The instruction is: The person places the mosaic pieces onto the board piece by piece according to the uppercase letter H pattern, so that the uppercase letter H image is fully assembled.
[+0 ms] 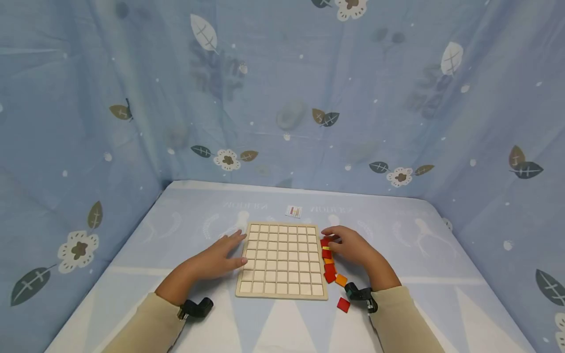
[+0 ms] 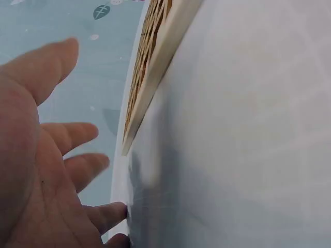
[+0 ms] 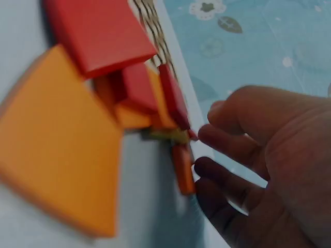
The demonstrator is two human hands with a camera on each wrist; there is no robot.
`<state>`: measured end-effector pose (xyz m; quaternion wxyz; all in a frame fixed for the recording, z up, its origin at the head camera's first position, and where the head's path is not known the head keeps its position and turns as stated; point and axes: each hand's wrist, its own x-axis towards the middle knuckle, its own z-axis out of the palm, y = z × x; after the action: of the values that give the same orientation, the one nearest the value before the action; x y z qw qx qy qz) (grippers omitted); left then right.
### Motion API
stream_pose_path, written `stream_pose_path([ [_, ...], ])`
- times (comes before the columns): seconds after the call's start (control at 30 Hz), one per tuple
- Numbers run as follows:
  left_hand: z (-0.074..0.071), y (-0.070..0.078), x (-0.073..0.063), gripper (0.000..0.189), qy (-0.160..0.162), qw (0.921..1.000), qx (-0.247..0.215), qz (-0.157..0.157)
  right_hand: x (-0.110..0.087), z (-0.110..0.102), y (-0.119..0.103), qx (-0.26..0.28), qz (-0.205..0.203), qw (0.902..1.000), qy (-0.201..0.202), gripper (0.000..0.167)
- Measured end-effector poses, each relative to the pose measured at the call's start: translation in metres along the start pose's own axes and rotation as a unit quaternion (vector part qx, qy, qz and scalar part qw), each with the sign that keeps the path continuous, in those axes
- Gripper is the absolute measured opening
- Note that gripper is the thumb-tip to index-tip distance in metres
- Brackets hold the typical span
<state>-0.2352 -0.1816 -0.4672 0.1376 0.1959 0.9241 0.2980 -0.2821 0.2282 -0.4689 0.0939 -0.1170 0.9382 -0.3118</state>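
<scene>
A square wooden board (image 1: 282, 296) with a grid of bare recessed cells lies flat on the table. Beside its left edge my left hand (image 1: 219, 257) has its fingers spread and holds nothing; the left wrist view shows the palm (image 2: 46, 201) and the board's side (image 2: 168, 44). Red, orange and yellow square tiles form a loose heap along the board's right edge, among them a red tile (image 1: 330, 269). My right hand (image 1: 353, 245) is at the far end of this heap, fingers loosely bent, their tips close to the tiles. No tile shows between those fingers in the right wrist view.
Nearest me in the heap is an orange tile (image 1: 341, 280), with a separate red tile (image 1: 343, 305) closer to the front. A small printed card (image 1: 294, 211) lies behind the board. Patterned blue curtains (image 1: 282, 98) surround the table.
</scene>
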Motion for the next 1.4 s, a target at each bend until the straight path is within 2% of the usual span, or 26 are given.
stream_pose_path([
  [0.2, 0.007, -0.005, -0.006, 0.090, -0.019, 0.9995, 0.021, -0.013, 0.000, 0.008, 0.008, -0.009, -0.011, 0.9999, 0.005, 0.038],
  [0.43, 0.008, -0.014, -0.009, 0.102, -0.030, 0.9986, 0.042, -0.015, -0.002, 0.009, 0.003, -0.018, -0.008, 0.9996, 0.018, 0.035],
  [0.63, 0.009, -0.017, -0.010, 0.103, -0.033, 0.9986, 0.040, -0.012, -0.007, 0.008, -0.002, -0.024, 0.005, 0.9995, 0.020, 0.033],
  [1.0, 0.009, -0.016, -0.011, 0.098, -0.025, 0.9995, 0.020, -0.002, -0.001, 0.007, -0.001, -0.031, 0.032, 0.9989, 0.016, 0.031],
  [1.4, 0.011, -0.014, -0.010, 0.098, -0.016, 0.9990, 0.038, -0.014, 0.000, 0.004, 0.005, -0.045, 0.030, 0.9985, -0.006, 0.027],
])
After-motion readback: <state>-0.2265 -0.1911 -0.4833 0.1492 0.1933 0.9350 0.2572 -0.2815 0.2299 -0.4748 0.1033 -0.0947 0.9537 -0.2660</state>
